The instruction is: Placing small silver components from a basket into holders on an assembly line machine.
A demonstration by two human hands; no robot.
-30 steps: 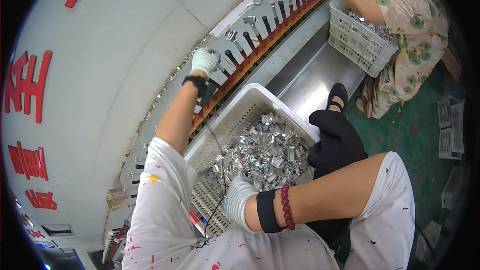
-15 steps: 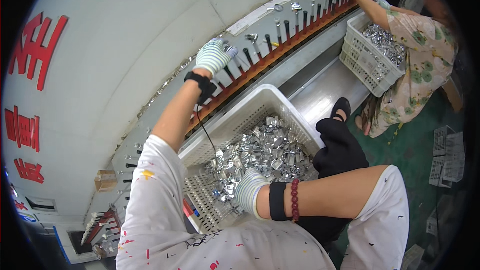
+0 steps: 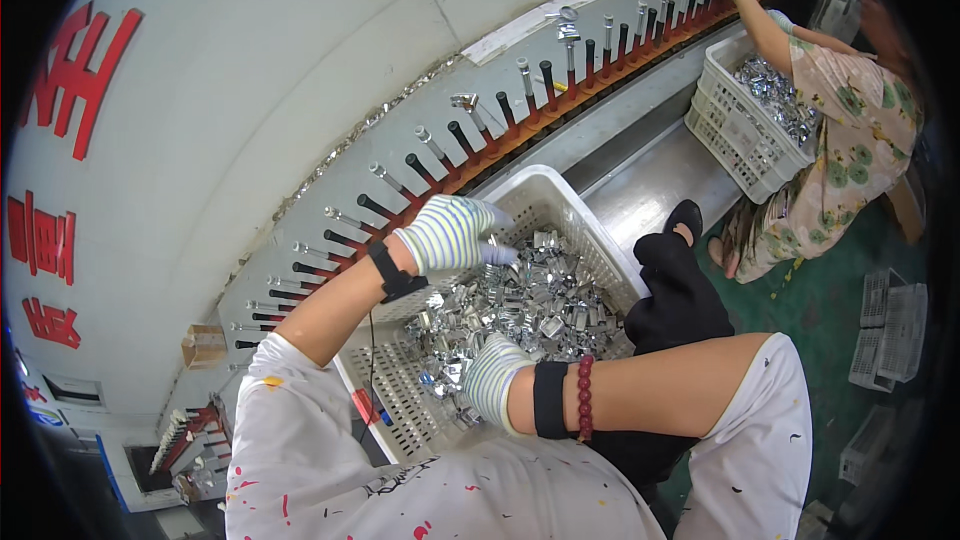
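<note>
My left hand [image 3: 450, 234], in a striped glove with a black wrist band, hovers over the far left part of a white plastic basket [image 3: 580, 202]. Its thumb and fingers are apart, and nothing shows between them. Small shiny metal parts [image 3: 545, 305] are heaped in the basket. Low in the heap, near the basket's front side, rests my right hand [image 3: 497, 387], gloved the same way. Its fingertips are hidden among the parts, so their grip is unclear. Beyond the left hand runs a curved red rack [image 3: 490, 152] of black-tipped and chrome posts, some topped with metal pieces.
A person [image 3: 835, 140] in a flowered garment works at the rack's far right beside stacked white baskets [image 3: 740, 140] of metal parts. A cardboard box [image 3: 204, 346] sits at the left. More crates [image 3: 890, 330] stand on the green floor. A thin cable hangs from my left wrist.
My left hand has come down and back from the posts on the rack to above the basket. My right hand stays in the heap, almost in the same place.
</note>
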